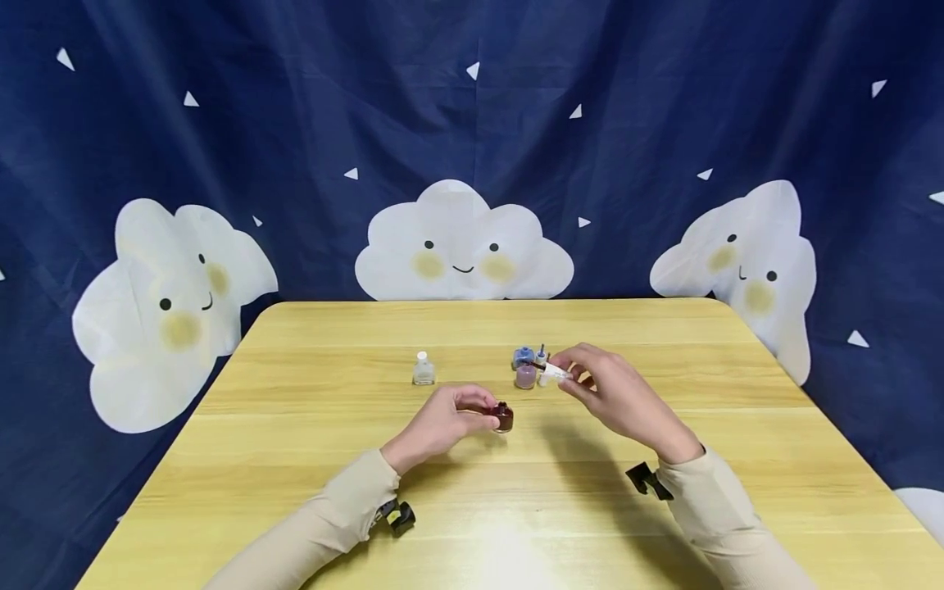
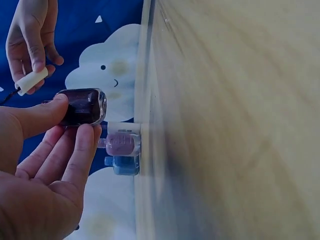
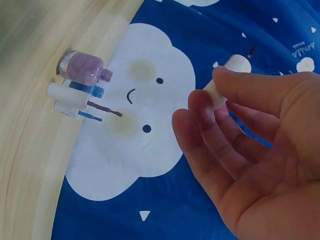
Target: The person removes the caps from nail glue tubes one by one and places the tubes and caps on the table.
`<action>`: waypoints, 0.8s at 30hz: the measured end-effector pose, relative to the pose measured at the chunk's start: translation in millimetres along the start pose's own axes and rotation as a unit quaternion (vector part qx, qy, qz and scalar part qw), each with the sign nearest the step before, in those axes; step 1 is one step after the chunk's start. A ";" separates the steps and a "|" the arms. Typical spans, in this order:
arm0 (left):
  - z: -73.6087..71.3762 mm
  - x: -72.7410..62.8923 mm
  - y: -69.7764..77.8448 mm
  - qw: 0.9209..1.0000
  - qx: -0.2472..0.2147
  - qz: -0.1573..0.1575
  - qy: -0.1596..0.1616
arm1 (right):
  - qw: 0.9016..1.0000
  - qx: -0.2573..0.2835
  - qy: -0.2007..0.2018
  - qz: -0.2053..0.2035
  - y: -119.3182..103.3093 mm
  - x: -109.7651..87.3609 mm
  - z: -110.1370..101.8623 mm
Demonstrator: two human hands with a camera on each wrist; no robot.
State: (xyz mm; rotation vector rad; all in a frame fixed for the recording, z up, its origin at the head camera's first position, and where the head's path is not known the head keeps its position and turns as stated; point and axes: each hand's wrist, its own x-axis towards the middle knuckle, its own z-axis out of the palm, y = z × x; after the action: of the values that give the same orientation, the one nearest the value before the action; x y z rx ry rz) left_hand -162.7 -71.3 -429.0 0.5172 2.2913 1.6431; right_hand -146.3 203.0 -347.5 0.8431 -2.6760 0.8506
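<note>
My left hand (image 1: pixel 450 419) pinches a small bottle of dark red nail polish (image 2: pixel 85 106) between thumb and fingers, low over the table; its neck is uncapped. In my right hand (image 1: pixel 608 389) a white brush cap (image 3: pixel 231 75) is pinched, its dark-coated brush pointing left in the head view. Just left of that hand stand an open lilac nail polish bottle (image 3: pixel 86 68) and an open blue one (image 1: pixel 523 356). Beside them two white brush caps (image 3: pixel 67 96) stand with brushes upward, one coated lilac and one blue.
A clear bottle with a white cap (image 1: pixel 424 369) stands on the wooden table (image 1: pixel 332 328), left of the other bottles. Behind the table hangs a dark blue curtain (image 1: pixel 310 106) with smiling clouds. Each wrist carries a black camera mount (image 1: pixel 649 482).
</note>
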 end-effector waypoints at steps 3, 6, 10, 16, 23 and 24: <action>-2.9 -0.8 1.3 1.000 0.001 0.002 0.010 | 1.000 0.020 0.005 0.015 2.3 0.8 0.4; -4.3 1.2 3.4 1.000 0.005 0.005 0.020 | 0.998 0.052 -0.002 0.039 5.5 2.0 1.4; -3.1 9.8 7.3 1.000 -0.003 0.010 0.026 | 0.989 0.119 -0.018 0.086 14.4 3.9 5.0; 2.2 28.7 14.5 1.000 -0.006 -0.003 0.020 | 0.971 0.192 -0.024 0.141 33.8 4.6 14.9; 10.7 48.8 19.0 1.000 0.015 -0.015 0.017 | 0.962 0.209 -0.040 0.172 52.7 4.9 32.8; 12.1 50.8 18.8 1.000 0.013 -0.015 0.016 | 0.962 0.206 -0.042 0.172 54.4 5.2 35.4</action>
State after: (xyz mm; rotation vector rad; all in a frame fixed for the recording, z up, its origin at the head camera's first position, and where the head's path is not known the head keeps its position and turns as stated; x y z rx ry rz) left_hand -200.8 -33.3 -415.8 0.4634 2.3346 1.6220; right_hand -183.0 216.4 -399.6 0.4947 -2.8087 1.5247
